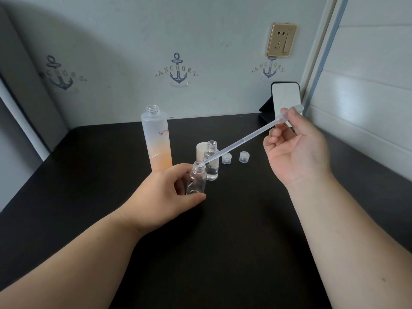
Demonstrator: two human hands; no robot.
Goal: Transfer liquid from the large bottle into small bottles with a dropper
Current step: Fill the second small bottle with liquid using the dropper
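Gripping small bottle (196, 180) in left hand (165, 192), right hand (296, 150) raised, pinching dropper (245, 137), tip at mouth.

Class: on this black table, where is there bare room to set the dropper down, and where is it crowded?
Bare patches: the table between the two forearms, and the stretch left of the large bottle. Crowded: the middle, where the standing small bottle, tall cap and two small caps cluster.
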